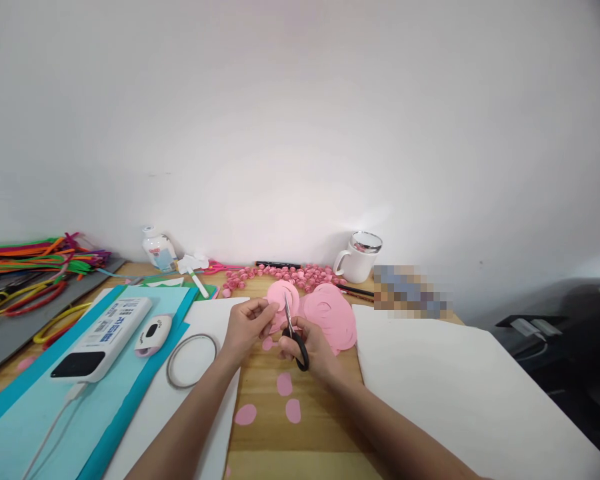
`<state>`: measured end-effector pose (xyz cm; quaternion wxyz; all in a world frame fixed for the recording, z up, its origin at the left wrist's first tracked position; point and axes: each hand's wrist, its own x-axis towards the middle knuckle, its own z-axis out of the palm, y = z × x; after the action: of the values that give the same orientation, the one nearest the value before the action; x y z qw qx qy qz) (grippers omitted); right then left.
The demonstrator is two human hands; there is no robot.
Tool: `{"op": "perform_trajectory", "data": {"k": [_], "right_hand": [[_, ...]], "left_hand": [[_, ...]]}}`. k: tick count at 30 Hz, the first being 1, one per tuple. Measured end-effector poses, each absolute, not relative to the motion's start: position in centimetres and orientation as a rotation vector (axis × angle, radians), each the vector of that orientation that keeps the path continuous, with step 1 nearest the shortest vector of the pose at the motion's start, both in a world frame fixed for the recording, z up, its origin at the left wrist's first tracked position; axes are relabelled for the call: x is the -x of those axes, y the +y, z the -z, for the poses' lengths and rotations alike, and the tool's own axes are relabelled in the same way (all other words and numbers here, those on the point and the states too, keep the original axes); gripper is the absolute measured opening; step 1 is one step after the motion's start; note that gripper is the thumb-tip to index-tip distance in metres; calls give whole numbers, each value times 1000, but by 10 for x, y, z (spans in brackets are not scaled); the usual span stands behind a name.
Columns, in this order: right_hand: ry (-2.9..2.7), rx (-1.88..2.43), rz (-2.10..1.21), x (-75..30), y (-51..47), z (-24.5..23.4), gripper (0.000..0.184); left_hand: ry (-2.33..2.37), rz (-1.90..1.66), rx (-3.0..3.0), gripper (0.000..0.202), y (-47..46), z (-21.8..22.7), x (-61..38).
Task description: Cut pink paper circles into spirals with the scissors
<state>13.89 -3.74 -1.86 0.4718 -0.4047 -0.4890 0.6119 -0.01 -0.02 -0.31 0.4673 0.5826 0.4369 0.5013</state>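
My left hand pinches a pink paper disc held up above the wooden table. My right hand grips black-handled scissors, whose blades point up into the disc's edge. A stack of pink paper circles lies just right of the scissors. Small pink oval cut-outs lie on the wood below my hands. A row of small pink rolled paper roses runs along the back of the table.
A large white sheet covers the right side. On the left lie light blue sheets, a white power bank with cable, a small white gadget, a metal ring, and coloured pipe cleaners. A white mug, pens and a small bottle stand by the wall.
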Motion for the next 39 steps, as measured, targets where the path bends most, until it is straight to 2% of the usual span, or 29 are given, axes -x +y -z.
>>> {"op": "perform_trajectory", "data": {"k": [12,19,31,39], "right_hand": [[-1228,1055,-1470,-139,-38,19,36],[-1217,970,-1561,-136,-37,27,37],[-1176,905,-1483,-137,-33,20,37],[-1169,990,-1499,-139,-34,22,37]], "left_hand": [[1032,-1366,-1274,26,1,4,-1],[1130,-1285,-1440,32,-4,-3,-3],[1082,-1153,-1513,32,-4,-3,-1],[1074,-1279,-1379,22,1,5,1]]}}
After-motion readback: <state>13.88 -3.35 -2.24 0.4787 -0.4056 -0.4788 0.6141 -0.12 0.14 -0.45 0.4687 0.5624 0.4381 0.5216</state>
